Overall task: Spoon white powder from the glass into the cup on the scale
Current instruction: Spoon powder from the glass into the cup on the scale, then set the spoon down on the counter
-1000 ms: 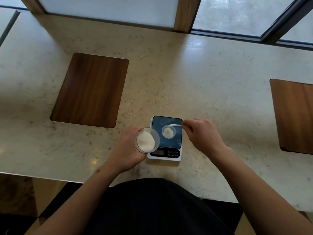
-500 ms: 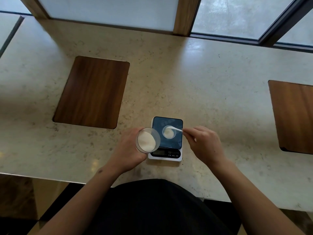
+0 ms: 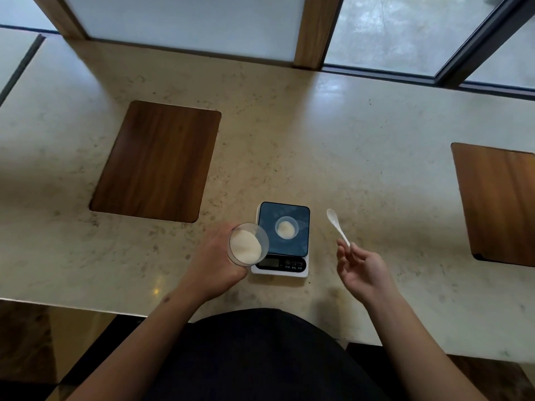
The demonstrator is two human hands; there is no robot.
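Note:
A small scale (image 3: 282,250) with a dark blue plate and a white base sits near the counter's front edge. A small clear cup (image 3: 286,227) with white powder in it stands on the plate. My left hand (image 3: 215,263) holds a clear glass (image 3: 248,244) of white powder, tilted toward me, just left of the scale. My right hand (image 3: 363,269) pinches the handle of a white spoon (image 3: 337,225) to the right of the scale. The spoon's bowl points up and away and looks empty.
The beige stone counter (image 3: 347,146) has a wooden inset panel (image 3: 157,160) at the left and another wooden panel (image 3: 499,204) at the right edge. Windows with wooden posts run along the back. My dark-clothed body fills the bottom of the view.
My right hand has drawn the spoon away from over the cup to the right of the scale. The left hand still holds the glass in the same place.

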